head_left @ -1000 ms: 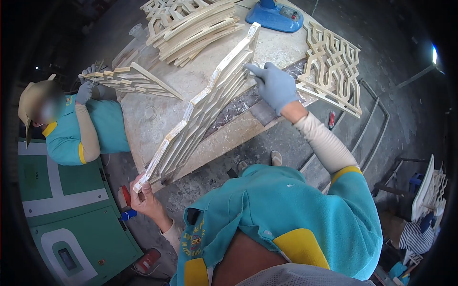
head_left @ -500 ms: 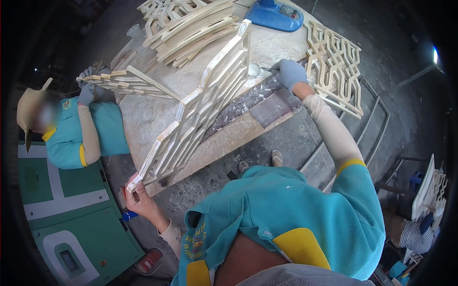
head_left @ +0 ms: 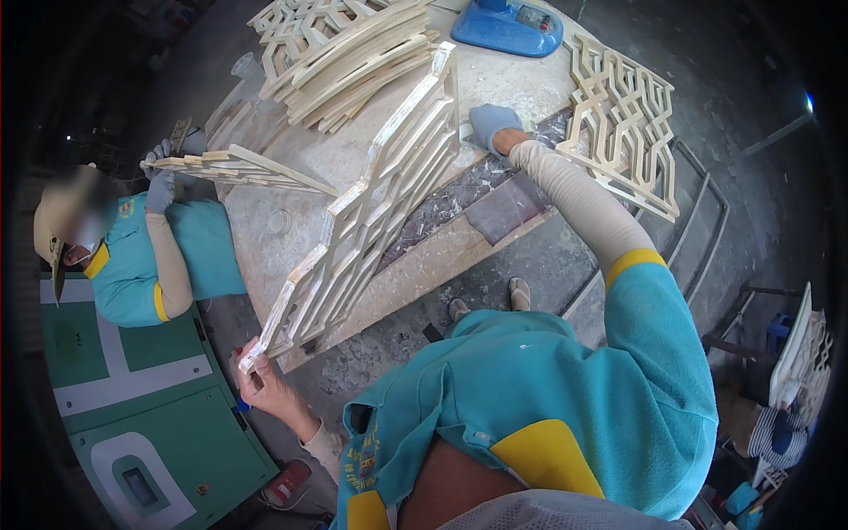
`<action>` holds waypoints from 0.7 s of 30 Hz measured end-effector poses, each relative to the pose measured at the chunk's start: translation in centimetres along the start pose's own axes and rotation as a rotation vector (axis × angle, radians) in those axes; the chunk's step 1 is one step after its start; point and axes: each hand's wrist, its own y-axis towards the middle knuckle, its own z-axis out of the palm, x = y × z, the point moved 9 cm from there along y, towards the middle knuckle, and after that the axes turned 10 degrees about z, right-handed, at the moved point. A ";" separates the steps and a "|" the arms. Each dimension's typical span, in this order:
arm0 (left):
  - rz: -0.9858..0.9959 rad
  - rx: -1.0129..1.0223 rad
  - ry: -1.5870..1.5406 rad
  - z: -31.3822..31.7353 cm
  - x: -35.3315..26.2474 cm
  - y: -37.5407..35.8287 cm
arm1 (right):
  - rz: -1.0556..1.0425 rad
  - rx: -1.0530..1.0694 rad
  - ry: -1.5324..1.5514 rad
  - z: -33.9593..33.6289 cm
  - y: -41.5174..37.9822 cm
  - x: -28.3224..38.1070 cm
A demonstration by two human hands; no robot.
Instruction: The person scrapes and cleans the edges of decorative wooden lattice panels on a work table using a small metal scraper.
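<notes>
A pale wooden lattice panel (head_left: 362,208) stands on edge, slanting across the table, with whitish smears along its upper edge. My bare left hand (head_left: 265,384) grips its near lower corner beyond the table edge. Toward the table's far side, my gloved right hand (head_left: 496,126) is closed beside a small round dish (head_left: 465,131) that it partly covers. What its fingers hold is hidden now; a thin tool showed there earlier. A second lattice panel (head_left: 243,168) slants off to the left, held at its far end by a co-worker's gloved hands (head_left: 161,177).
Curved wooden strips (head_left: 353,66) are stacked at the back of the table (head_left: 261,252). A blue-based device (head_left: 508,31) sits behind my right hand. Another lattice panel (head_left: 623,124) lies at right, near a metal frame (head_left: 707,221). Green cabinets (head_left: 168,424) stand at lower left.
My right hand has moved left to the round dish, and the thin tool at its fingers is no longer visible. My left hand keeps its grip on the panel corner.
</notes>
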 end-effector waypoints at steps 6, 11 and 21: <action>0.007 -0.005 -0.023 0.2 0.3 0.2 | 0.083 0.065 0.153 0.6 0.1 -1.9; 0.010 -0.002 -0.034 0.2 0.6 0.2 | 0.103 0.215 0.578 2.3 -0.2 -5.6; 0.020 0.040 0.007 0.2 -0.7 -0.9 | -0.399 -0.371 0.763 -14.2 -14.3 -3.1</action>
